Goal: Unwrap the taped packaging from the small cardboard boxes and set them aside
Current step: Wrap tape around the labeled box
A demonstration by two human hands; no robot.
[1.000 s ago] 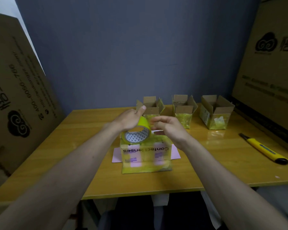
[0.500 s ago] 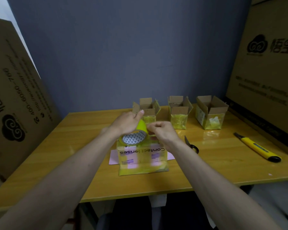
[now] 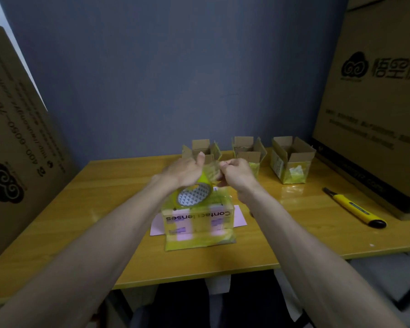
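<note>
A box printed "Contact lenses" (image 3: 199,223), wrapped in yellow-tinted tape, stands mid-table on a pink sheet (image 3: 239,217). Just above it my left hand (image 3: 185,170) grips a yellow tape roll (image 3: 194,194) with a patterned core. My right hand (image 3: 234,172) pinches the free end of a short clear strip (image 3: 212,171) stretched from the roll. Three small open cardboard boxes with yellow tape on their fronts stand in a row at the back: the left box (image 3: 200,147), the middle box (image 3: 249,150) and the right box (image 3: 291,162). My hands hide part of the left one.
A yellow utility knife (image 3: 355,208) lies on the wooden table (image 3: 104,209) at the right. Large printed cartons lean at the left (image 3: 17,138) and stand at the right (image 3: 376,102). A blue wall is behind.
My hands have risen slightly and moved apart, drawing a short strip of tape off the roll. The scissors seen half a second ago beside my right wrist are now hidden.
</note>
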